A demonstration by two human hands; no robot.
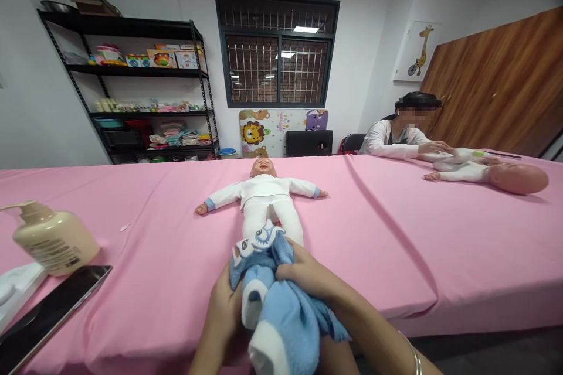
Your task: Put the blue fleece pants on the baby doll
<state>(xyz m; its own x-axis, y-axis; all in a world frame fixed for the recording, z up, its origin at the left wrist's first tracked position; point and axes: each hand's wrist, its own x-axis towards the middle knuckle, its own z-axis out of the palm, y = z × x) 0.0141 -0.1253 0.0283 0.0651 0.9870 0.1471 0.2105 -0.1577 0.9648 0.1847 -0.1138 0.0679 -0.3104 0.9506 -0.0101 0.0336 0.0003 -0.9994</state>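
A: At the near edge of the table [396, 228], what do our hands hold?

B: Our left hand [224, 310] is under the blue garment [281, 304], fingers curled around the doll's lower leg inside it. Our right hand [308, 278] lies on top, fingers clenched on the blue cloth beside the leg. Both hands are right at the table edge, and the cloth hangs over it toward us.

A: And where is the doll [264, 199] itself?

B: It lies on its back in the middle of the pink cover, head away from us, arms spread to both sides, in white clothes. The blue garment covers only its feet and lower legs.

A: Is there room at the sides?

B: At the left, near the edge, we see a dark flat device [48, 310], then a beige pump bottle [55, 240] lying tilted just behind it. Between these and the doll the pink surface is open. At the right the surface is also open up to a long fold in the cover.

A: Farther away?

B: At the far right another person [396, 135] sits with a hand on a second doll [484, 173]. Behind the table stands a black shelf [132, 88] by the wall
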